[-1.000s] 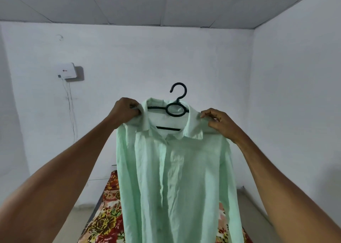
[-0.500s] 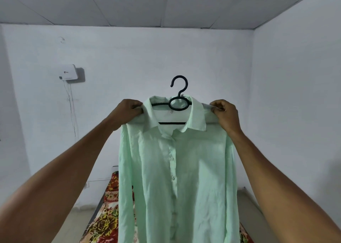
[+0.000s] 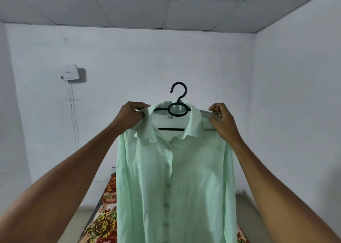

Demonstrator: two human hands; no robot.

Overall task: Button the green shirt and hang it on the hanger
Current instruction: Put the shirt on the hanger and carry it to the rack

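Note:
A pale green shirt [image 3: 184,178] hangs in front of me on a black hanger [image 3: 178,102], its front placket closed by a row of buttons and its collar spread open. The hanger's hook sticks up above the collar and its bars show inside the neck opening. My left hand [image 3: 132,116] grips the shirt's left shoulder over the hanger's end. At the other shoulder my right hand [image 3: 220,118] pinches the cloth in the same way. Both arms are stretched forward and hold the shirt up in the air.
A bed with a red and yellow floral cover [image 3: 103,218] lies below and behind the shirt. A small white box [image 3: 70,75] with dangling wires is fixed on the far wall at the left. White walls close the room at the back and right.
The shirt's front has turned square to me and hangs smoother. Both hands have spread outward along the shoulders and risen a little, lifting the hanger.

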